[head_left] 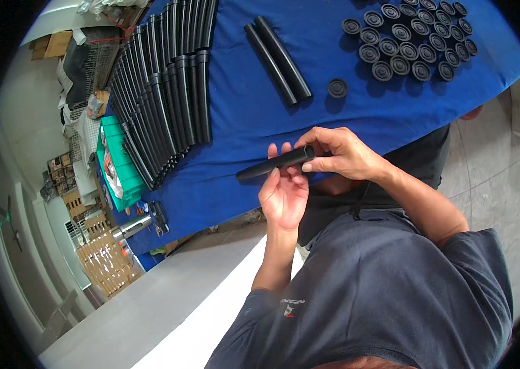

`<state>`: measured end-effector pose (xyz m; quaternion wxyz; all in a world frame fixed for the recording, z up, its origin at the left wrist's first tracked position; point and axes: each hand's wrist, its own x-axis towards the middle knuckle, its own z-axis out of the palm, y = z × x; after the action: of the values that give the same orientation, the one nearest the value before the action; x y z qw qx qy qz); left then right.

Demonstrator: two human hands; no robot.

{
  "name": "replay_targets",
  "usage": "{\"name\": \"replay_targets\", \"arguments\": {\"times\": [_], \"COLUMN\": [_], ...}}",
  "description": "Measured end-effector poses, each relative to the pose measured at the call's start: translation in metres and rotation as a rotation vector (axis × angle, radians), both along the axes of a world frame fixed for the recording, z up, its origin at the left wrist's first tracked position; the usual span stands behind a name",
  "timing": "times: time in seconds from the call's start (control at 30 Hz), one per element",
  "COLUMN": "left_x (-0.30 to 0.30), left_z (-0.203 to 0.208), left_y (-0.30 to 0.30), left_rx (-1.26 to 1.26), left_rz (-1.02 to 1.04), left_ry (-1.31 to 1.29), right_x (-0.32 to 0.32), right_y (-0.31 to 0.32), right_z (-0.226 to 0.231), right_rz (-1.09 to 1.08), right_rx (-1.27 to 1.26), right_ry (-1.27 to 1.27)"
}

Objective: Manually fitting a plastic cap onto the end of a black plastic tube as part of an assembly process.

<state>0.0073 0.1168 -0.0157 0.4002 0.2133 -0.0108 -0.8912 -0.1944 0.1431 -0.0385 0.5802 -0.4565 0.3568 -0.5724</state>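
The black tube [277,162] lies at frame centre, held in both hands. The left hand [284,194] supports it from below, fingers curled around its middle. The right hand [343,154] grips its right end, fingers closed over the opening. The work surface is a table with a blue cloth [241,117]. Stacked black tubes [167,80] occupy the upper left, two loose tubes [278,58] the upper centre, black round caps [413,40] the upper right. The held tube is matte, straight, apparently hollow.
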Motion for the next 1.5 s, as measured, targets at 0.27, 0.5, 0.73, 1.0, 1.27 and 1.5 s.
{"name": "replay_targets", "arguments": {"times": [0.27, 0.5, 0.73, 1.0, 1.27, 1.5], "left_x": [0.008, -0.006, 0.011, 0.019, 0.012, -0.002], "left_z": [-0.002, -0.005, -0.032, -0.049, -0.043, -0.036], "left_y": [0.003, 0.003, -0.02, -0.048, -0.044, -0.038], "left_rx": [0.202, 0.042, -0.396, -0.376, -0.473, -0.509], "left_rz": [0.08, -0.07, 0.054, 0.105, 0.139, 0.175], "left_ry": [-0.092, -0.016, -0.21, -0.091, -0.109, -0.272], "right_x": [-0.004, 0.001, -0.004, -0.032, -0.035, 0.01], "right_y": [0.0, 0.0, 0.007, -0.019, -0.019, -0.018], "right_z": [-0.001, -0.003, 0.019, 0.03, 0.029, 0.014], "right_rz": [0.069, 0.064, -0.073, -0.517, -0.398, -0.119], "right_rx": [0.095, 0.101, -0.055, -0.02, -0.076, 0.142], "right_ry": [-0.066, -0.259, 0.328, 1.375, 1.039, 0.342]}}
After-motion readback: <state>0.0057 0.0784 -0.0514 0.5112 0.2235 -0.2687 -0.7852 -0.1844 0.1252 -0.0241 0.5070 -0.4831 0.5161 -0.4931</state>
